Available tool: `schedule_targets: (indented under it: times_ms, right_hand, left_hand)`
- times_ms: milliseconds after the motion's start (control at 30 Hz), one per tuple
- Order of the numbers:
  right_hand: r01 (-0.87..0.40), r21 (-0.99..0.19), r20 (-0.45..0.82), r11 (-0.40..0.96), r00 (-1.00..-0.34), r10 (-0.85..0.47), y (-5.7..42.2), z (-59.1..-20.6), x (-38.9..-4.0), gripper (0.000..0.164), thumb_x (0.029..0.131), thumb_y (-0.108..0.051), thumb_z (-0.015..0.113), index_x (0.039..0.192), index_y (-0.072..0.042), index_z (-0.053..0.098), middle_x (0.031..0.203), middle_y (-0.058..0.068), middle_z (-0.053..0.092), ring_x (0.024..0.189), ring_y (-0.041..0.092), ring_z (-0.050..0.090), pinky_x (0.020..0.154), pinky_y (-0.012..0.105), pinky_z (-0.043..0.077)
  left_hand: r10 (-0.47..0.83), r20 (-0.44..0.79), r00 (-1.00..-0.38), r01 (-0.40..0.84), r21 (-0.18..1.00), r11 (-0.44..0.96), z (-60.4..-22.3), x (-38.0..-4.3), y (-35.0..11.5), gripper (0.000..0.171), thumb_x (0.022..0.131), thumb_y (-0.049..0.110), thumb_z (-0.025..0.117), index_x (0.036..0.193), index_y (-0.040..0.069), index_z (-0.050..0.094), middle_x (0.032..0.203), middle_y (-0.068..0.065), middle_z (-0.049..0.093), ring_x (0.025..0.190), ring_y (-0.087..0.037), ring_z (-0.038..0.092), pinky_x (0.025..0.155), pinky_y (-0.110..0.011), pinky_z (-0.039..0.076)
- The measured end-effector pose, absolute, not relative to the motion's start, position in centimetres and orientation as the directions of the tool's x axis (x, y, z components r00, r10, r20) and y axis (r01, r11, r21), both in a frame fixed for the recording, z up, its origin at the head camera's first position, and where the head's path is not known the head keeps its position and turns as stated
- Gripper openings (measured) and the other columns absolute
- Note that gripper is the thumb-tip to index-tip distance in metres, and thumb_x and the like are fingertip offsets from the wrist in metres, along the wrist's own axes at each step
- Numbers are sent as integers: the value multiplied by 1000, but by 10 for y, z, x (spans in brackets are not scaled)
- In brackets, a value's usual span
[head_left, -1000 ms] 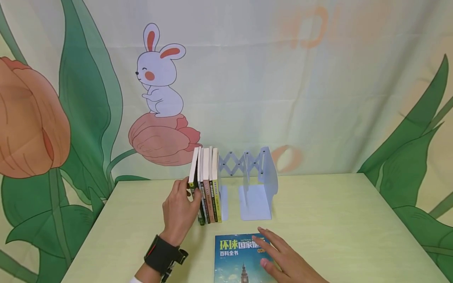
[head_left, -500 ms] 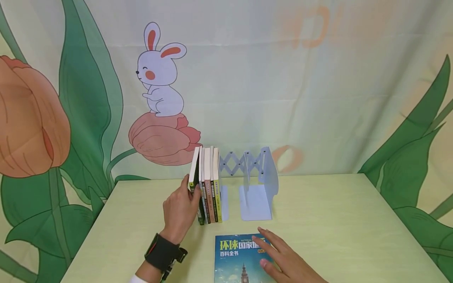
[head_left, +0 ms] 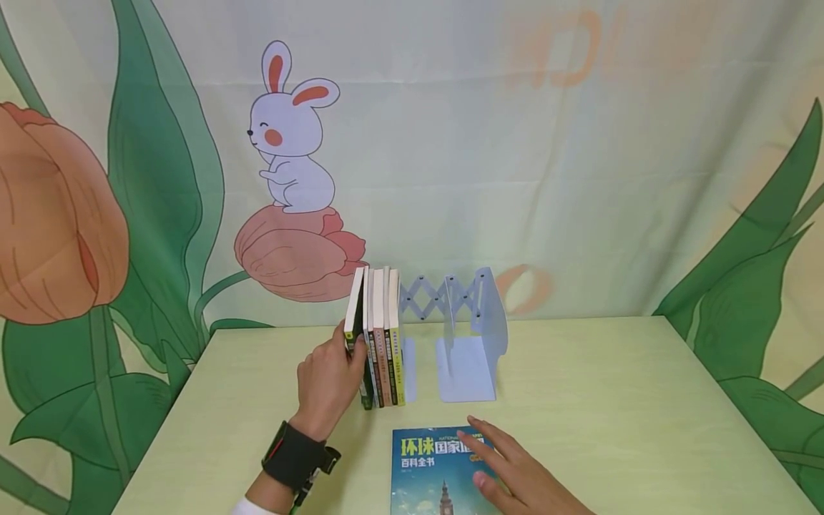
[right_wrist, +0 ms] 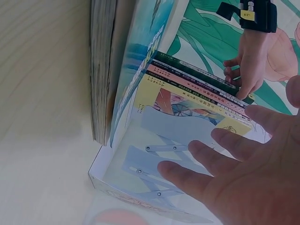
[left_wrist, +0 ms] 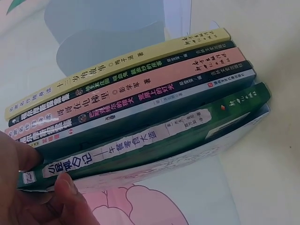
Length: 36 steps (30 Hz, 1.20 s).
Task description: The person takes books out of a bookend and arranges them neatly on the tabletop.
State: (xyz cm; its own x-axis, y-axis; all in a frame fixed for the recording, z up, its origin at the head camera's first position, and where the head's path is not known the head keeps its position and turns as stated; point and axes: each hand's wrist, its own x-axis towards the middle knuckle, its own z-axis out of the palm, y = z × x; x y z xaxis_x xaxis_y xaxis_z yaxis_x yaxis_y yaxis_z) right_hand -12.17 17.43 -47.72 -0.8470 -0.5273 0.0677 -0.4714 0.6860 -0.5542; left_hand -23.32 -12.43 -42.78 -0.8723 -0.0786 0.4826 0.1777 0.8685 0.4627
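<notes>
Several slim books (head_left: 384, 300) stand upright in a row, spines facing me. My left hand (head_left: 328, 379) grips the leftmost one, a book with a green spine (left_wrist: 229, 110), between thumb and fingers at its upper spine. This green book leans, and a narrow gap parts its top from its neighbours. On the right, a pale blue extendable bookend (head_left: 466, 375) adjoins the row, its crisscross bars stretched out. My right hand (head_left: 524, 472) is held with fingers spread, overlapping a large blue book (head_left: 421, 493) whose cover shows a clock tower.
A light green tabletop (head_left: 599, 400) carries everything. Behind it hangs a curtain (head_left: 438, 164) printed with a rabbit, tulips and leaves. A black band (head_left: 295, 458) with a buckle circles my left wrist.
My left hand's index finger has slid slightly higher along the green book's side. The right hand, the other books and the bookend stay as they were.
</notes>
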Motion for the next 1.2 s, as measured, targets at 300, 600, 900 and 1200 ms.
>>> schedule_targets:
  times_ms: [300,600,900,1200]
  right_hand:
    - [-464,-555,60,690,-850,-524,175,-475,-122,49,104,-46,37,152,-41,30,162,-1,27,140,27,40,101,58,45]
    - [-479,-543,87,690,-849,-521,177,-478,-124,49,104,-44,40,152,-39,33,160,2,31,135,26,45,98,55,48]
    - [-495,-530,109,689,-845,-524,178,-477,-124,49,103,-42,42,151,-36,35,158,3,34,135,27,46,98,54,48]
    - [-481,-545,96,687,-850,-518,178,-476,-123,49,103,-43,42,151,-36,35,157,2,35,134,26,47,97,54,49]
  left_hand:
    - [-50,466,-884,191,455,869,-429,-236,-125,48,101,28,51,140,0,48,76,-13,71,48,-15,55,42,-26,34]
    - [-35,490,-871,209,434,877,-434,-237,-126,48,101,27,52,143,3,46,70,-10,68,45,-13,46,42,-26,29]
    - [-27,506,-862,225,429,875,-432,-235,-126,47,101,26,52,141,1,47,80,-13,73,50,-14,54,44,-25,32]
    - [-34,565,-824,259,430,865,-432,-232,-126,44,102,26,50,137,-2,51,79,-14,73,50,-16,58,44,-24,33]
